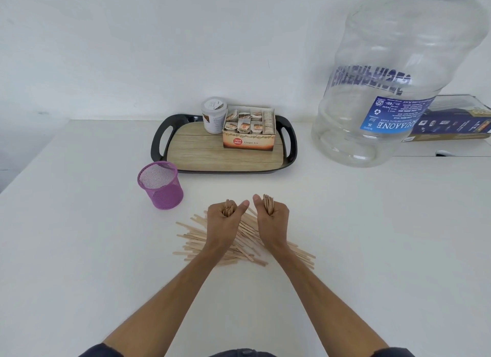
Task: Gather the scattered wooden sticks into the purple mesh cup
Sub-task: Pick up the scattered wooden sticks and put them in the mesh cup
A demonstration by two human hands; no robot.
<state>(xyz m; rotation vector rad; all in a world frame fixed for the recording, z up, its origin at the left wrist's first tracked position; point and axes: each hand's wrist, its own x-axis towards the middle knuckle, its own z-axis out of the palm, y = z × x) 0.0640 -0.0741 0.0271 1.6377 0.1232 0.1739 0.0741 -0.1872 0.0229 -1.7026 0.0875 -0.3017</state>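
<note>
A pile of thin wooden sticks (247, 243) lies fanned out on the white table, partly hidden under my wrists. My left hand (224, 222) grips an upright bundle of sticks (228, 209), whose ends poke out of the fist. My right hand (273, 219) grips a second bundle (269, 204) the same way. Both fists sit side by side above the pile, thumbs pointing inward. The purple mesh cup (160, 184) stands upright to the far left of my left hand, and I see no sticks in it.
A black tray with a wood-look floor (228, 154) sits behind the cup, carrying a ginger tea box (248, 133) and a white tub (214, 116). A large clear water jug (393, 75) stands at the right, with a dark box (457, 120) behind it.
</note>
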